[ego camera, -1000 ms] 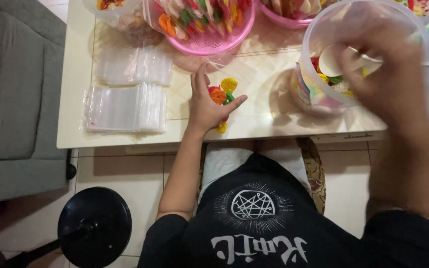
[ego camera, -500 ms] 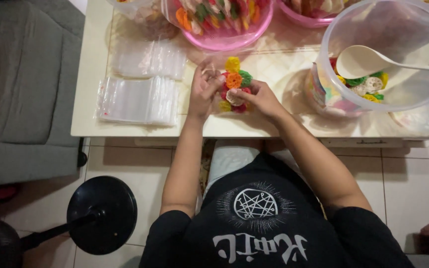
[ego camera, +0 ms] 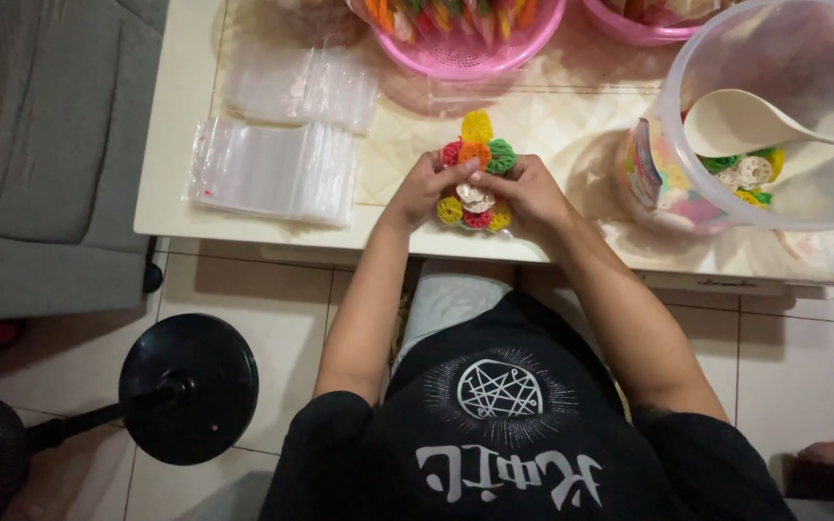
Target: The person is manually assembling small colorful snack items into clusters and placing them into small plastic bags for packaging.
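Right now both of my hands are closed on one small clear bag of coloured wheel-shaped crackers (ego camera: pixel 476 183), held just above the near edge of the cream table (ego camera: pixel 171 145). My left hand (ego camera: pixel 424 188) pinches the bag's left side and my right hand (ego camera: pixel 531 188) pinches its right, fingertips meeting across the middle. The bag's long axis runs away from me, yellow piece farthest, red and yellow pieces nearest. It sits squarely between the two grips, so neither hand is nearer than the other.

To the left lie two stacks of empty zip bags (ego camera: pixel 277 169), well apart from my left hand. To the right stands a large clear tub (ego camera: pixel 774 116) with a cream scoop (ego camera: pixel 745 121) resting inside over more crackers. A pink basket (ego camera: pixel 475 39) sits beyond, cut off by the top edge.

I cannot make out the bag's mouth or seal; my fingers cover it.
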